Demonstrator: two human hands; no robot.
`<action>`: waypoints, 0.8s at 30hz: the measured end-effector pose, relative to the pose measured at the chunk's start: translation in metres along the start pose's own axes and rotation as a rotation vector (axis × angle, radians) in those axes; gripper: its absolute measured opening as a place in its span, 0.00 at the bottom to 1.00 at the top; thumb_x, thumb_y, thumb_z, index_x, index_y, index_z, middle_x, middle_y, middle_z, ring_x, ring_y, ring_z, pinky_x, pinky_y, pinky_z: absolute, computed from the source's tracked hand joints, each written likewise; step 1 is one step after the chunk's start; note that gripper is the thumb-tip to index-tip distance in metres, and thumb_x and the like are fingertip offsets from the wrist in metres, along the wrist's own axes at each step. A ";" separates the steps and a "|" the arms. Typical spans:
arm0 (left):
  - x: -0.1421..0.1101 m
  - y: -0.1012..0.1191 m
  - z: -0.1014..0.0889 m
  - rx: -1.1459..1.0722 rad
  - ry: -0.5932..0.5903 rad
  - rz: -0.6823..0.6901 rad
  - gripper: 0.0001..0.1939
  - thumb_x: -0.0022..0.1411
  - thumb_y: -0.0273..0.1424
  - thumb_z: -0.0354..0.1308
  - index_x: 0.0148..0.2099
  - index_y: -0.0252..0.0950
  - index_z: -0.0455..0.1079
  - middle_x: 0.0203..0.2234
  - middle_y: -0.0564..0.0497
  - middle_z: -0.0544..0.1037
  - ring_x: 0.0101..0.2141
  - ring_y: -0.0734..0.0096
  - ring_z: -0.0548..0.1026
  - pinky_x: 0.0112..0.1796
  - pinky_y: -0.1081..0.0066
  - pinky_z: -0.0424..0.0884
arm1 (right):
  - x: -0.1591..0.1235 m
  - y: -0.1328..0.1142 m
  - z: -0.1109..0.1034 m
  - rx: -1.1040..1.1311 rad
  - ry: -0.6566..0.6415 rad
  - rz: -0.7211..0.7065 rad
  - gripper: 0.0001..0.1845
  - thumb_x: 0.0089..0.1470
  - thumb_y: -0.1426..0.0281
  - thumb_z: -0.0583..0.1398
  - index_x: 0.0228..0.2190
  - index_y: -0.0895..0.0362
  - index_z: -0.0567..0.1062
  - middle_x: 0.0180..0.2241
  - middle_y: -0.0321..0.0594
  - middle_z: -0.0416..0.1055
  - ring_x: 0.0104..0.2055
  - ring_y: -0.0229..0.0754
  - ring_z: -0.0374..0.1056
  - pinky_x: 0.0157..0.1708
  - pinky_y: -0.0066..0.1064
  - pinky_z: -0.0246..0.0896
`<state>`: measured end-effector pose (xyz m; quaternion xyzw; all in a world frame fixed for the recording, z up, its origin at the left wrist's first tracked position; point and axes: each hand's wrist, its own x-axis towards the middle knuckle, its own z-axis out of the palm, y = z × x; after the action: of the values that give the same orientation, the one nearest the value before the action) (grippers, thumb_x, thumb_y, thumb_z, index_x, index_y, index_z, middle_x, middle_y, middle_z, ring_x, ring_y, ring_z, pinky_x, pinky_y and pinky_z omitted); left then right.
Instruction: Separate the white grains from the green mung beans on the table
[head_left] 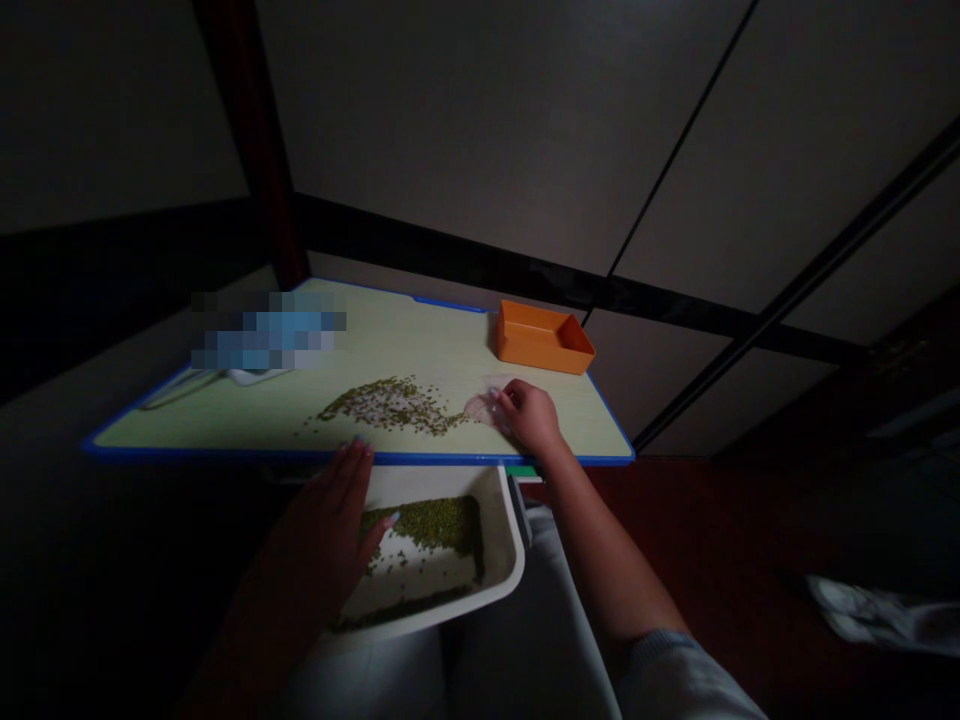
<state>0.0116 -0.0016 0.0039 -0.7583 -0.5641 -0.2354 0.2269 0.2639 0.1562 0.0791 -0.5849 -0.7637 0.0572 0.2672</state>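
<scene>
Small green bits (409, 405), like seeds or beans, lie scattered with paler ones on the pale tabletop (420, 335). At the right end of this scatter, my right hand (530, 415) is closed in a pinch on a translucent pinkish piece of plastic (482, 408), whose kind I cannot make out. My left hand (337, 515) is open, its fingers stretched to the table's front edge and the thumb over a white plastic bin (504, 570). Below that edge, the bin holds a heap of green bits (439, 520); my left hand hides its left part.
An orange open box (541, 340) stands at the table's back right. A blurred-out light blue object (266, 335) sits at the left. The table has a blue rim (442, 459), and panelled walls rise behind it. A white shoe-like object (847, 607) lies at the floor's right.
</scene>
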 end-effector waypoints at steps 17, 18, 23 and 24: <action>-0.002 0.000 0.001 -0.065 -0.039 -0.058 0.38 0.63 0.47 0.42 0.67 0.26 0.47 0.64 0.32 0.61 0.63 0.50 0.60 0.57 0.54 0.64 | -0.016 0.032 -0.006 0.472 -0.064 -0.019 0.18 0.54 0.55 0.59 0.25 0.57 0.70 0.21 0.34 0.69 0.23 0.35 0.62 0.24 0.25 0.52; -0.002 0.000 0.000 -0.065 -0.046 -0.052 0.38 0.63 0.47 0.43 0.67 0.26 0.47 0.64 0.32 0.60 0.63 0.50 0.60 0.57 0.54 0.63 | -0.018 0.033 -0.006 0.483 -0.079 -0.021 0.18 0.53 0.55 0.59 0.25 0.57 0.70 0.21 0.34 0.69 0.23 0.35 0.62 0.24 0.25 0.52; -0.001 -0.001 -0.001 -0.070 -0.056 -0.055 0.38 0.63 0.47 0.43 0.67 0.26 0.46 0.64 0.33 0.60 0.63 0.50 0.60 0.57 0.53 0.64 | -0.024 0.031 -0.004 0.374 -0.069 -0.022 0.16 0.55 0.57 0.58 0.26 0.56 0.71 0.22 0.36 0.71 0.24 0.36 0.63 0.24 0.25 0.50; -0.002 -0.001 0.000 -0.075 -0.056 -0.056 0.39 0.63 0.47 0.43 0.67 0.26 0.46 0.64 0.32 0.60 0.63 0.50 0.60 0.57 0.53 0.63 | -0.023 0.030 -0.004 0.329 -0.049 -0.015 0.16 0.56 0.57 0.58 0.26 0.56 0.72 0.22 0.36 0.72 0.24 0.36 0.63 0.24 0.25 0.50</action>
<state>0.0100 -0.0026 0.0032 -0.7565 -0.5819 -0.2411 0.1759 0.2956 0.1431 0.0625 -0.5258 -0.7547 0.1937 0.3411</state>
